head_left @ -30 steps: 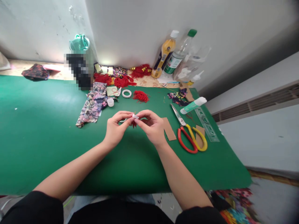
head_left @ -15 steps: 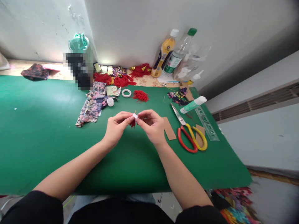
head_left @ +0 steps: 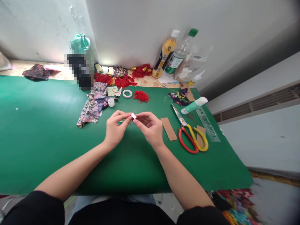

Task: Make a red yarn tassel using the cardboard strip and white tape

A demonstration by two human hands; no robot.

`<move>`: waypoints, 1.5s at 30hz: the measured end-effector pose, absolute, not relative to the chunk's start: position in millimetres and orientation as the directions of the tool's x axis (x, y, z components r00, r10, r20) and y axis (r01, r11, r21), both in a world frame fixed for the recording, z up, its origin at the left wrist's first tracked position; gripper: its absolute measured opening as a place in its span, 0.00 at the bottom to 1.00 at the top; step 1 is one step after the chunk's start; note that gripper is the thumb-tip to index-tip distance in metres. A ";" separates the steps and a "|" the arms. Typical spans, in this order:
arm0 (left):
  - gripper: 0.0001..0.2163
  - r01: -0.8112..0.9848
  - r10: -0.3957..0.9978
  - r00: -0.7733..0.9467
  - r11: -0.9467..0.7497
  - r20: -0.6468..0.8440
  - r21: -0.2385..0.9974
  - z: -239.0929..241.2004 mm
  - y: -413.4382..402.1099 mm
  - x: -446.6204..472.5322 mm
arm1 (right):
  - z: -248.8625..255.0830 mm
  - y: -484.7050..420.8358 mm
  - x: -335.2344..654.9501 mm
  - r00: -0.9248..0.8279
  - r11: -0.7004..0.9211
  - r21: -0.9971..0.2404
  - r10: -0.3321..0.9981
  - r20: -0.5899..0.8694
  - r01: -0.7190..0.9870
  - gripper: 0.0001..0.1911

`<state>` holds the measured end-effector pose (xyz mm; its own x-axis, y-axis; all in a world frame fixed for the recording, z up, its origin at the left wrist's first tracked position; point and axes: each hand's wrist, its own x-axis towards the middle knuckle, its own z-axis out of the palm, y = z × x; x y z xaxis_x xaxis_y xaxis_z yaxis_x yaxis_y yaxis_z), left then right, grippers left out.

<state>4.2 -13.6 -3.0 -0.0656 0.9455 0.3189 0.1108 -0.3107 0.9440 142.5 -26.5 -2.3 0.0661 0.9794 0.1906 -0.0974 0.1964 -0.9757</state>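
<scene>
I am holding both bare hands out over a green bench (head_left: 58, 156), close together, forearms reaching forward from black sleeves. My left grip (head_left: 116, 126) is closed, thumb and forefinger pinching a small white strip (head_left: 133, 116). My right grip (head_left: 152, 127) is closed on the right end of the same strip, its other fingers curled behind. The strip is raised between my fingertips, tilted down to the right. A thin thread end pokes up just behind it; my fingers hide whatever else is wrapped there.

Beyond my hands lie a red tassel bundle (head_left: 141, 96), a white tape roll (head_left: 124, 96) lying flat, and a small white cap (head_left: 111, 103). To the left, a floral cloth (head_left: 90, 107) is spread, creased. To my right, near my hand, is a cardboard strip (head_left: 169, 129); next come scissors (head_left: 183, 123) with one red and one yellow handle, blades pointing away. A glue stick (head_left: 193, 106) lies past them, beside a clear ruler (head_left: 208, 125). Bottles stand against the wall at the back.
</scene>
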 end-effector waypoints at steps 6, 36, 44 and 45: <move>0.05 0.152 0.918 -0.063 -0.380 0.392 0.912 -3.9 -14.7 6.1 | -1.6 -25.4 141.3 0.104 0.207 -0.977 0.974 0.202 -0.045 0.06; 0.12 -0.286 0.994 0.109 0.030 0.002 0.958 -4.0 -12.8 10.7 | -2.5 -17.8 147.1 0.068 0.184 -0.978 0.982 0.178 -0.096 0.14; 0.13 -0.320 0.986 0.163 0.073 -0.021 0.945 -4.9 -12.3 9.8 | 2.2 -19.8 148.1 0.062 0.200 -0.973 0.979 0.194 -0.114 0.08; 0.13 -0.320 0.987 0.162 0.074 -0.023 0.945 -4.8 -12.2 9.6 | 2.4 -19.8 148.3 0.063 0.198 -0.974 0.979 0.192 -0.114 0.08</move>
